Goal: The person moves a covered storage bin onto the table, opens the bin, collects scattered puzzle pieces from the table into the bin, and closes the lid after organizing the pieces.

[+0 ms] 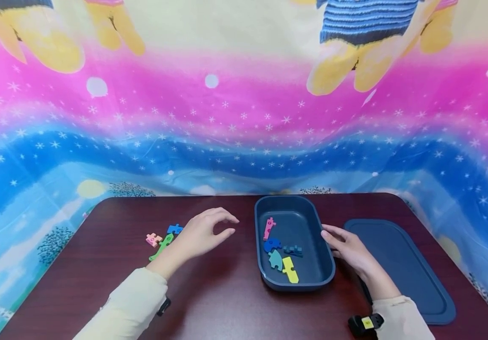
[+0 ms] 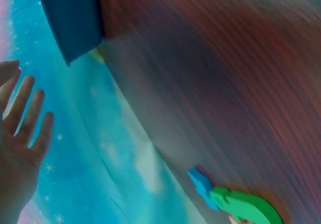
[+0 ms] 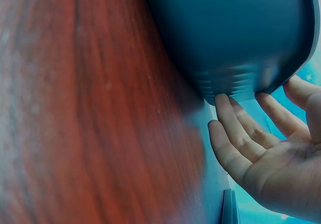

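Observation:
My left hand (image 1: 207,234) hovers between the loose puzzle pieces and the box, fingers slightly bent and nothing in them. In the left wrist view that hand (image 2: 24,133) shows spread fingers. My right hand (image 1: 350,246) rests its fingertips against the right side of a dark blue open box (image 1: 298,286), thumb at the rim. Inside the box lie a pink piece (image 1: 269,228), a blue piece (image 1: 271,244), a teal piece (image 1: 275,260), a yellow piece (image 1: 290,270) and a dark blue-green piece (image 1: 293,250).
Left of my left wrist lie a green puzzle piece (image 1: 165,244), a salmon piece (image 1: 153,239) and a blue piece (image 1: 175,229). A dark blue lid (image 1: 401,269) lies flat at the right on the brown table (image 1: 222,311). A patterned cloth (image 1: 226,113) hangs behind the table.

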Tool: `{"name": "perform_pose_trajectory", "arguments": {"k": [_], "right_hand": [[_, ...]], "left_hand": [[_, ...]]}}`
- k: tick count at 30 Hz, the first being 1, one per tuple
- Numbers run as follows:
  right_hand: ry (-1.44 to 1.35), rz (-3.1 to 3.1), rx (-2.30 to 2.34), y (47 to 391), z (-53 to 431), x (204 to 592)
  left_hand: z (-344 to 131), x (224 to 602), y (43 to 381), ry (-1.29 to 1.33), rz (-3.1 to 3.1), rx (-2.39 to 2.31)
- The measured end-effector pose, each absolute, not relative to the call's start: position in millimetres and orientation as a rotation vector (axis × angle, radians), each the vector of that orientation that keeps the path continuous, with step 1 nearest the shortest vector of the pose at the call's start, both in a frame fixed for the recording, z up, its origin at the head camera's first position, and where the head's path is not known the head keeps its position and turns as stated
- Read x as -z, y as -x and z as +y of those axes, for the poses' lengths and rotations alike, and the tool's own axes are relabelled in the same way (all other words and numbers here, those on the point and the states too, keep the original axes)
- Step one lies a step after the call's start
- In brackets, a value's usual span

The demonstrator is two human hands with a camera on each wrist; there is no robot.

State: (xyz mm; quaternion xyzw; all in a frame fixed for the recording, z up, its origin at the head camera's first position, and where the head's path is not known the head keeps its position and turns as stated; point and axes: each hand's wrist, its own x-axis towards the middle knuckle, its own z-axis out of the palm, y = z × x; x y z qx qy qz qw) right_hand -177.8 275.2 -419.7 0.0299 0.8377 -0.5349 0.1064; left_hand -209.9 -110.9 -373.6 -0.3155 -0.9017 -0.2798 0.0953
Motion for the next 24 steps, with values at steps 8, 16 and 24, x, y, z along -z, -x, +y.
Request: {"name": "perform_pose_trajectory", "arguments": {"k": [8, 16, 24], "right_hand": [[-0.106, 2.460, 1.584, 177.3, 274.0, 419.2], [-0.104, 2.460, 1.582, 178.1, 274.8, 419.5], [-0.097, 2.458, 1.591, 176.6, 274.4, 419.9]], "left_hand": [[-136.8, 379.5, 212.2, 0.999, -2.694, 0.788], [-156.0, 380.2, 212.0, 0.944, -2.699, 0.773], [-180.7, 382.3, 208.0, 0.828, -2.766, 0.835]]}}
